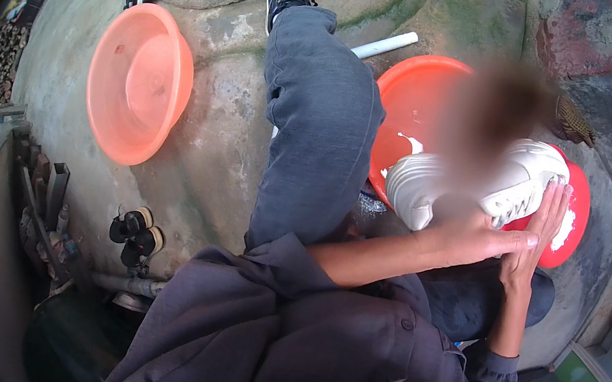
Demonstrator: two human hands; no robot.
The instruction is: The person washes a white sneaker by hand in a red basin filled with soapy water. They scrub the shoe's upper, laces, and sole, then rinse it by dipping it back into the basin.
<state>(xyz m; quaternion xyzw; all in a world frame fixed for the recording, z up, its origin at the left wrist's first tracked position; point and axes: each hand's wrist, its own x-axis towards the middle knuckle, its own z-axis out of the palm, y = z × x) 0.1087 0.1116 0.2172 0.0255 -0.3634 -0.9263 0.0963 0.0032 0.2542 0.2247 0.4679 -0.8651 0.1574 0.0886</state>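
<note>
White sneaker parts lie over the right-hand basin: a ridged sole and heel (pixel 414 190) on the left, and an upper with laces (pixel 523 186) on the right. A blur covers the middle, so I cannot tell whether they belong to one shoe or two. My left hand (pixel 469 241) reaches in from the left, its thumb against my right hand and its fingers hidden by the blur. Flat and straight-fingered, my right hand (pixel 541 219) rests by the upper, with white residue on its fingertips. Beneath is an orange-red basin (pixel 396 94) with white foam inside.
A red dish-like thing (pixel 580 198) holding white matter sits at the right. Across my outstretched leg (pixel 324 116) stands an orange basin (pixel 180 57). A white corrugated pipe (pixel 386 45), black shoes (pixel 139 239) and a brown speckled thing (pixel 574 122) lie on the concrete.
</note>
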